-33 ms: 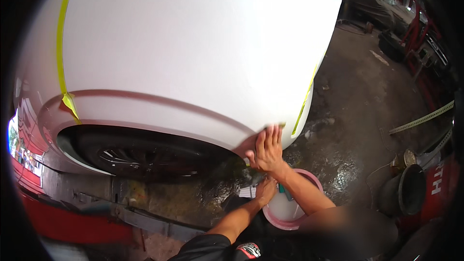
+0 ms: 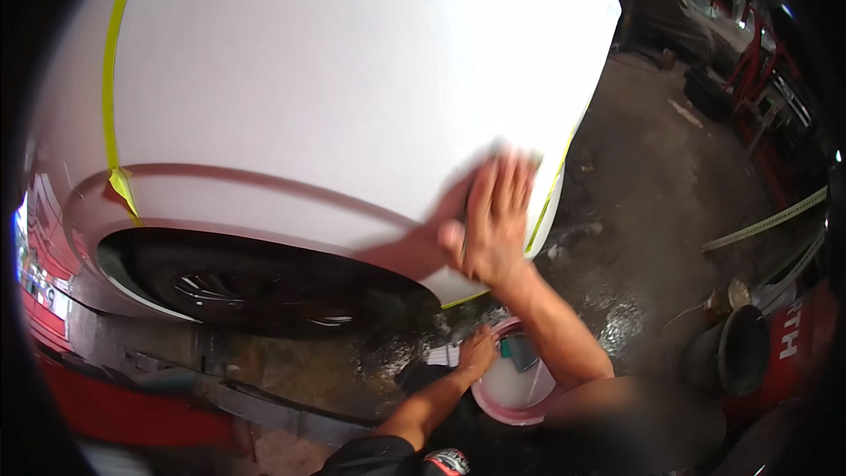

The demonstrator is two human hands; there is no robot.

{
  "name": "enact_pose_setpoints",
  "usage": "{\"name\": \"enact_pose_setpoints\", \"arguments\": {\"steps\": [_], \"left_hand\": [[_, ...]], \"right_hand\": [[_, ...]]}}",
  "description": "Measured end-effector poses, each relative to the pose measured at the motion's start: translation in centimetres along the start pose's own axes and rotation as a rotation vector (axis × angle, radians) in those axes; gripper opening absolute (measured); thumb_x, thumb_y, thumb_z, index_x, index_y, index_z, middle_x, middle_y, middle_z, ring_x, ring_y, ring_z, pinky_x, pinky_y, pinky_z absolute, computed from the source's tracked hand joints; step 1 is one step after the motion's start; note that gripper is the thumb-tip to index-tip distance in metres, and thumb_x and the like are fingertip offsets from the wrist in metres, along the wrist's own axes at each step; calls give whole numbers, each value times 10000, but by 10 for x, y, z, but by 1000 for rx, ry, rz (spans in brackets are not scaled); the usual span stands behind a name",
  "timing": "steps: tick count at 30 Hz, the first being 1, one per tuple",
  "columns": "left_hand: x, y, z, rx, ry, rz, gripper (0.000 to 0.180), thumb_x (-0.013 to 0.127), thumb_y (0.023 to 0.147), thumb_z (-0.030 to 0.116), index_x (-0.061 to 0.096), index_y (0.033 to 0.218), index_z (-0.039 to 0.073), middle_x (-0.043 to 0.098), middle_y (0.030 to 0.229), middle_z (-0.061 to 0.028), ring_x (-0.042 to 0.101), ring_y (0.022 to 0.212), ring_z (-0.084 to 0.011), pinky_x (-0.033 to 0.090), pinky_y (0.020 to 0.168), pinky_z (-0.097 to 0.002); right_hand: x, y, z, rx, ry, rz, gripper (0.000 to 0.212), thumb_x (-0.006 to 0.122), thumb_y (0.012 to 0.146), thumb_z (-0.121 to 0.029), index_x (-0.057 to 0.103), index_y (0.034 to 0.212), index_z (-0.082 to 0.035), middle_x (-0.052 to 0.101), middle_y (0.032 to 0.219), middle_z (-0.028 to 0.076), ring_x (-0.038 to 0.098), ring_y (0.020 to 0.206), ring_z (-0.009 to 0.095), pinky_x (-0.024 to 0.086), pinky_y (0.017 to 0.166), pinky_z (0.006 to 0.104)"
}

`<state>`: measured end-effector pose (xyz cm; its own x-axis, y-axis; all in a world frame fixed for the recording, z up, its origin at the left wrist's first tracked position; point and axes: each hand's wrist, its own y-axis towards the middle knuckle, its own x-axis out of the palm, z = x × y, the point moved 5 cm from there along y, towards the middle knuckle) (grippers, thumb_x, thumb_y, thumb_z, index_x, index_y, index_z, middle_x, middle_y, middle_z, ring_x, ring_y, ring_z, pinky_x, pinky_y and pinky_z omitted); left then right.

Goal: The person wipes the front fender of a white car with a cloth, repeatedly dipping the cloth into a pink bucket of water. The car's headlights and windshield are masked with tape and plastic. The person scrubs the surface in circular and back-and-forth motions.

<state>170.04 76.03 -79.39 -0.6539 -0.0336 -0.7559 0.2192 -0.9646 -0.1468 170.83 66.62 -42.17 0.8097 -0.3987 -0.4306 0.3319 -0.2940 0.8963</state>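
My right hand [image 2: 500, 220] lies against the white car body panel [image 2: 352, 106], above the right end of the wheel arch, its fingers together and blurred. A dark edge beside the index finger and a greenish edge at the fingertips suggest something flat under the palm; what it is stays hidden. Below, my left hand [image 2: 478, 353] is closed over the left rim of a pink basin [image 2: 511, 416]. Cloudy liquid fills the basin, and a flat grey-green piece [image 2: 522, 354] rests in it. Yellow-green masking tape [image 2: 110, 70] runs down the panel's left side, with another strip [image 2: 546, 207] along its right edge.
A dark wheel [image 2: 256, 291] sits in the arch. On the wet concrete floor [image 2: 643, 203] at the right stand a black bucket [image 2: 745, 348] and a red container [image 2: 797, 344]. A perforated metal strip [image 2: 767, 222] lies farther right. Red metal parts [image 2: 132, 405] are at lower left.
My right hand has slid up the panel, away from the wheel arch's lower end. My left hand stays at the basin, whose contents show more now.
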Motion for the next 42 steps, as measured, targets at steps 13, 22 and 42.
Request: {"name": "enact_pose_setpoints", "arguments": {"steps": [13,22,42], "left_hand": [[-9,14,5,65,-59,-55,327,478,937,297,502,1074,1,608,1073,-253,614,959,-445,488,823,-527],[-18,7,17,41,-53,-51,318,516,921,292,519,1067,10,606,1086,-243,612,963,-440,489,832,-518],[-11,10,8,-28,-15,-104,332,489,936,303,518,1094,14,605,1088,-245,602,1005,-439,484,841,-520]], "right_hand": [[-63,122,47,-3,-182,178,701,391,957,-356,189,1429,121,167,1490,345,138,1399,490,97,1141,559],[-13,11,44,-154,-191,174,695,346,973,-329,128,1446,131,120,1491,373,108,1394,530,89,1131,603],[-83,148,57,-181,-442,238,585,430,881,-58,237,1374,194,203,1426,428,198,1358,546,171,1145,525]]}}
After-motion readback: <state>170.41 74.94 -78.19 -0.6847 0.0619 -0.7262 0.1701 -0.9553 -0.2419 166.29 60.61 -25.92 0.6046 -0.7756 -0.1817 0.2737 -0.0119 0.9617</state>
